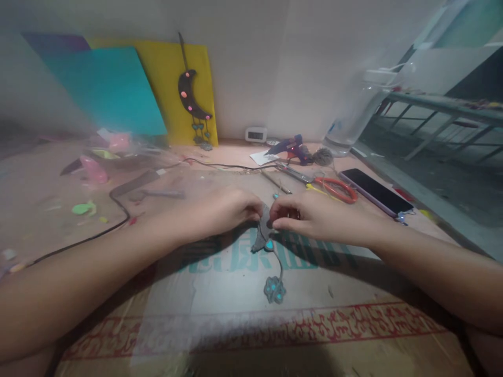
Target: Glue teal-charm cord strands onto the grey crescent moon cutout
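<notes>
A small grey crescent-moon ornament (262, 230) lies over the printed board between my two hands. The fingers of my left hand (231, 209) are pinched at its upper left edge. From the other side, my right hand (302, 213) curls its fingers closed at the right edge, the fingertips partly hidden. Below the crescent hangs a turquoise heart (269, 244), and a grey cord runs from there to a grey flower (274, 289) with turquoise dots. A small turquoise bead (275, 196) shows just above my right fingers.
Orange-handled scissors (336, 189), a phone (375, 192) and a clear bottle (348, 112) stand or lie at the right. A hot glue gun (293, 149) is behind. A black cable (121, 209) crosses the left. A finished-looking dark moon hanging (192, 99) rests against yellow card (157, 78).
</notes>
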{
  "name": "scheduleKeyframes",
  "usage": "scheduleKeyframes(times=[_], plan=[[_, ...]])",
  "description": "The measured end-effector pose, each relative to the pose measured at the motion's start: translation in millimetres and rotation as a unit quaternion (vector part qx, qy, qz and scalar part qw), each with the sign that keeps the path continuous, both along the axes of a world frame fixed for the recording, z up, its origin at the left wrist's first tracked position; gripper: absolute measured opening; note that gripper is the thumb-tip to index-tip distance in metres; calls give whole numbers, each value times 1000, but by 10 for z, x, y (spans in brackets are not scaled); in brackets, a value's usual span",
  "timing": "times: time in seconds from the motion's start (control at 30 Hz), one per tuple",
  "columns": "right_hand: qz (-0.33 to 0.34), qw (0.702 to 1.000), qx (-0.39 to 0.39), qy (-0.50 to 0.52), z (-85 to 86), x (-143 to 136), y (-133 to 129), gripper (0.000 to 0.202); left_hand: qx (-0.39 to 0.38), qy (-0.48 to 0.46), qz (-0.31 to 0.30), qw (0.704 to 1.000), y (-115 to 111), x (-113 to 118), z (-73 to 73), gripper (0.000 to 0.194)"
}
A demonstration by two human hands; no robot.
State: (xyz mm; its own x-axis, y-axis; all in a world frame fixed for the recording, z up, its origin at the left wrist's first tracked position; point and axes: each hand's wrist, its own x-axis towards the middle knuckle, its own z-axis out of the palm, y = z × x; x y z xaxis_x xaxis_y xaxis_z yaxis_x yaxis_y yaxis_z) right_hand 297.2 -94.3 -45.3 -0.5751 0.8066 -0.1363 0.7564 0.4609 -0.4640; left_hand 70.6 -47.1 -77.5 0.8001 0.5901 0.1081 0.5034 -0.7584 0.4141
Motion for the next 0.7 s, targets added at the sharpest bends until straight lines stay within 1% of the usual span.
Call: scheduleKeyframes(times=[0.07, 0.13, 0.2, 0.3, 0.37, 0.43, 0.47, 0.5, 0.53, 0.6, 0.63, 0.7], plan=[[-5, 1000, 2, 30, -66, -30, 3, 29, 10, 2, 3, 1000, -41, 12, 65, 18], [4, 999, -8, 53, -121, -61, 7, 30, 21, -13, 3, 1000, -94, 21, 146, 18], [8, 997, -48, 67, -131, -81, -4, 26, 30, -40, -2, 999, -157, 21, 240, 17], [11, 982, -162, 98, -42, -97, -93, 26, 40, -68, -4, 997, -263, 2, 387, 17], [27, 958, -252, 134, 51, -108, -188, 32, 47, -73, -8, 996, -319, -17, 450, 16], [51, 929, -333, 151, 122, -122, -265, 40, 31, -59, -27, 997, -336, -33, 448, 16], [64, 923, -351, 142, 139, -126, -281, 43, 15, -47, -39, 998, -324, -38, 416, 17], [72, 929, -341, 121, 142, -124, -278, 44, -4, -32, -51, 998, -299, -40, 364, 17], [75, 946, -302, 88, 132, -115, -255, 44, -21, -16, -62, 998, -262, -39, 299, 16], [65, 983, -170, 12, 90, -74, -161, 44, -22, 1, -53, 998, -168, -28, 150, 14], [56, 993, -105, -20, 65, -44, -102, 44, -19, 6, -54, 998, -121, -20, 81, 14], [40, 998, -21, -49, 22, 21, 11, 38, -14, 11, -65, 998, -45, -3, -24, 12]])
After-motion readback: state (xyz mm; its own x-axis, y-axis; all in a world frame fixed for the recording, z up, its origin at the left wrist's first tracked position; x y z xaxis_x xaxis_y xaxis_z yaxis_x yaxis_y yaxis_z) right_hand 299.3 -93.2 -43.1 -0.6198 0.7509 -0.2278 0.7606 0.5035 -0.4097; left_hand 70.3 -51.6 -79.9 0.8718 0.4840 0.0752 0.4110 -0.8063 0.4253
